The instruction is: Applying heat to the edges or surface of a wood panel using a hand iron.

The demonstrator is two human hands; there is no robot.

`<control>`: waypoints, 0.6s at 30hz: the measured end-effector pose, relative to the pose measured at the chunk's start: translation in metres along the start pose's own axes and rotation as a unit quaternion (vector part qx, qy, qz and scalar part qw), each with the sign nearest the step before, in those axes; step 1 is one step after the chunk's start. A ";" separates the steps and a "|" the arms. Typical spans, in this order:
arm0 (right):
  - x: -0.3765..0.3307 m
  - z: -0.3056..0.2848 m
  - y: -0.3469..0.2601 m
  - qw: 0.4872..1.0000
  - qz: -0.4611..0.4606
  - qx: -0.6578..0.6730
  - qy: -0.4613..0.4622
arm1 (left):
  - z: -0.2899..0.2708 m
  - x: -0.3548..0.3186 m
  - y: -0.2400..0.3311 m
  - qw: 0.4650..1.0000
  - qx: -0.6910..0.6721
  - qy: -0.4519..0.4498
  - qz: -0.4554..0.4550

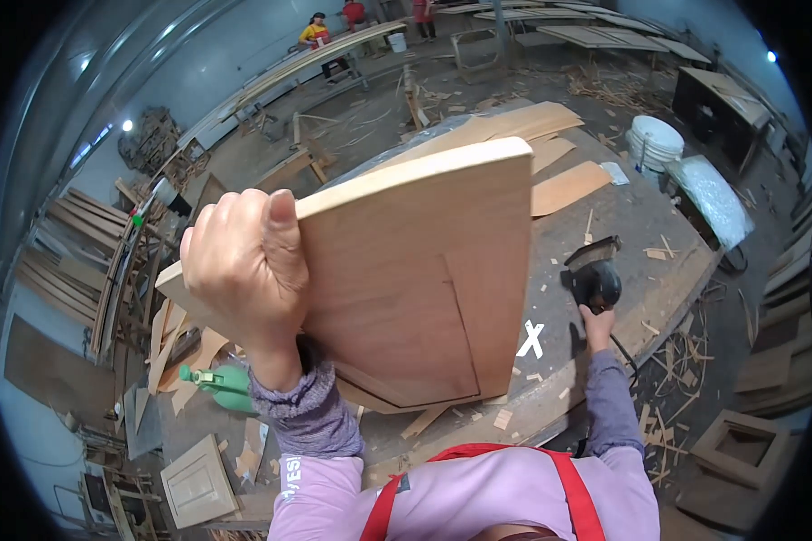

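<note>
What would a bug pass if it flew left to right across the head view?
Flat brown board → big wooden panel, gripped by the left hand → white cross-shaped mark → black tool, held by the right hand → white buckets → brown framed panel.

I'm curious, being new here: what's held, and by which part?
The left hand grips the wooden panel by its upper edge; the right hand holds the black tool by its near end.

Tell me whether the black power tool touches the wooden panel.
Apart: in the head view, a strip of worktop shows plainly between the black power tool and the right edge of the wooden panel.
</note>
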State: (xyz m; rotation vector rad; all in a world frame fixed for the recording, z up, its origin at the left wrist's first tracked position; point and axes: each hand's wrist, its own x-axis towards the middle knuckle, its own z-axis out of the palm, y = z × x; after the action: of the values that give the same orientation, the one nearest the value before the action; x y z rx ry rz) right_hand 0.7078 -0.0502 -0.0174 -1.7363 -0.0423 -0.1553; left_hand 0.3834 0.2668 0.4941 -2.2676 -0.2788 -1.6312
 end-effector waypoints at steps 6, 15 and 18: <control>0.016 0.011 -0.013 0.995 0.070 0.015 0.064 | 0.020 0.007 -0.006 1.000 0.013 -0.004 0.004; 0.003 -0.013 -0.153 0.983 0.051 -0.010 -0.177 | 0.086 0.009 -0.040 1.000 0.000 -0.027 -0.007; -0.072 -0.038 -0.199 0.956 0.141 0.127 -0.224 | 0.100 0.004 -0.049 0.998 -0.011 -0.060 -0.031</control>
State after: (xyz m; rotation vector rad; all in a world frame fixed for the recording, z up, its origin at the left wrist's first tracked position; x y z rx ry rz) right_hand 0.6107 -0.0489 0.1738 -1.4707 -0.1400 0.4389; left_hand 0.4550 0.3500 0.4765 -2.3998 -0.3646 -1.5365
